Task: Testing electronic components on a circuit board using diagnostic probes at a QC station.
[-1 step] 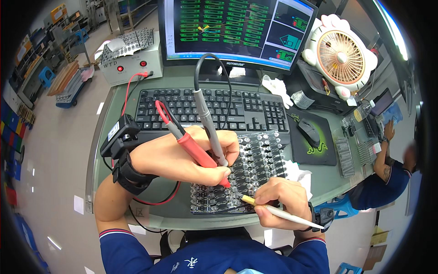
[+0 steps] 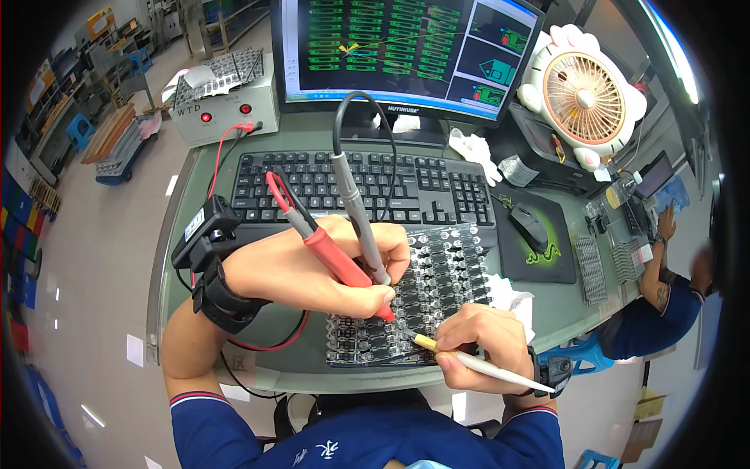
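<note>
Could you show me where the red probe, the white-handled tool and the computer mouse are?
Red probe (image 2: 336, 256): head view, on its red body.
White-handled tool (image 2: 496, 370): head view, on its white handle.
Computer mouse (image 2: 530, 228): head view, on its dark top.

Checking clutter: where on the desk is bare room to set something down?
Bare desk lies between mouse pad and front edge, right of the crumpled tissue, and between monitor and keyboard, left of the stand. Crowded: circuit-board panels, under left hand and right hand.
</note>
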Available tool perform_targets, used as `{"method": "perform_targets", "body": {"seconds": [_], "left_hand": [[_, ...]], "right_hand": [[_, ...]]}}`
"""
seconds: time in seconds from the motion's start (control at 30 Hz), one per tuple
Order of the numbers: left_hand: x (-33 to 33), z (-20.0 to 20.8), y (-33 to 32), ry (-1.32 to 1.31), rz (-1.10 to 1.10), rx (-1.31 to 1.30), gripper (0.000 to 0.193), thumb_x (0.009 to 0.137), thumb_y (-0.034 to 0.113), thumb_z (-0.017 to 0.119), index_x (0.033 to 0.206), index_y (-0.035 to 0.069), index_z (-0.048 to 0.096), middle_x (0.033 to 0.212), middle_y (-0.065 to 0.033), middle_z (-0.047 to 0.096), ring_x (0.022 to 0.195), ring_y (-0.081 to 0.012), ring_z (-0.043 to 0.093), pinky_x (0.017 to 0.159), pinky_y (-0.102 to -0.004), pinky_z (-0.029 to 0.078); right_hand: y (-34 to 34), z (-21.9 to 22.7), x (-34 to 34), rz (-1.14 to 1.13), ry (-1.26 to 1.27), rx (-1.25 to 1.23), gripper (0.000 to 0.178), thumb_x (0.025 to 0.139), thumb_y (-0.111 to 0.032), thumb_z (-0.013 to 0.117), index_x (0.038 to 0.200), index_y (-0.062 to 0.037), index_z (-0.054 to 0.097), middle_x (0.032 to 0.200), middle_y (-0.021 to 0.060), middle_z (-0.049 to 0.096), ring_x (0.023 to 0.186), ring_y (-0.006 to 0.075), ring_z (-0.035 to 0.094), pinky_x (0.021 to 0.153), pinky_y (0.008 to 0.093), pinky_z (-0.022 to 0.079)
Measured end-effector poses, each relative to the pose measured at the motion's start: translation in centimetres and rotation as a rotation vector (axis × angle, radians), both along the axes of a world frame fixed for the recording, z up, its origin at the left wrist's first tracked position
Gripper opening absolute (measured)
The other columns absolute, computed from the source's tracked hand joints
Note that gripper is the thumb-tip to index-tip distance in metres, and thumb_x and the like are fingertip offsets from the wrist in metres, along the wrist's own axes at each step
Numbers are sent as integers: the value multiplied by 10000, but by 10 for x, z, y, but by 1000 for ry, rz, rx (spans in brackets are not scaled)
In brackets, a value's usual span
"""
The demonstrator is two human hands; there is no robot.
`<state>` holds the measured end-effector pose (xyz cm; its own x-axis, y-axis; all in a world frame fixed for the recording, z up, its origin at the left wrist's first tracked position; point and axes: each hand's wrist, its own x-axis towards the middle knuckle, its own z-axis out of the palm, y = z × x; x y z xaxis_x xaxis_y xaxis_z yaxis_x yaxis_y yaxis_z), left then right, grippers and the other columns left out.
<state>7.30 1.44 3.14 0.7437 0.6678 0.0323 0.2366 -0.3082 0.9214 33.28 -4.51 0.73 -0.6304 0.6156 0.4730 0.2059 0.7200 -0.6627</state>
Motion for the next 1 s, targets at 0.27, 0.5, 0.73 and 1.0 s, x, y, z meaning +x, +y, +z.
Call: {"method": "perform_targets", "body": {"seconds": [0.27, 0.5, 0.73, 1.0], "left_hand": [[-1, 1, 0, 14, 1, -29, 219, 788, 223, 623, 845, 30, 539, 716, -23, 571, 638, -108, 520, 563, -285, 402], [0, 0, 0, 12, -1, -17, 218, 790, 231, 620, 843, 34, 541, 712, -19, 573, 633, -108, 522, 562, -284, 404], [0, -2, 0, 4, 1, -8, 214, 789, 229, 620, 837, 36, 539, 709, -21, 575, 631, -111, 527, 565, -286, 410], [-3, -3, 3, 32, -39, 22, 213, 835, 197, 663, 945, 45, 561, 760, 27, 549, 679, -40, 482, 584, -233, 394]], "right_hand": [[1, 0, 0, 8, -15, 13, 223, 706, 17, 747, 856, -8, 584, 793, 114, 657, 683, 258, 674, 597, 333, 550], [1, -1, 0, 6, 7, 28, 206, 709, -1, 736, 846, -23, 584, 772, 112, 662, 659, 235, 659, 570, 317, 530], [1, -7, 1, -1, 16, 62, 188, 733, -31, 734, 842, -35, 582, 759, 108, 662, 624, 205, 633, 521, 289, 494], [2, -8, 0, -9, 17, 88, 203, 715, -18, 739, 846, -42, 585, 759, 104, 664, 613, 196, 626, 514, 284, 490]]}}
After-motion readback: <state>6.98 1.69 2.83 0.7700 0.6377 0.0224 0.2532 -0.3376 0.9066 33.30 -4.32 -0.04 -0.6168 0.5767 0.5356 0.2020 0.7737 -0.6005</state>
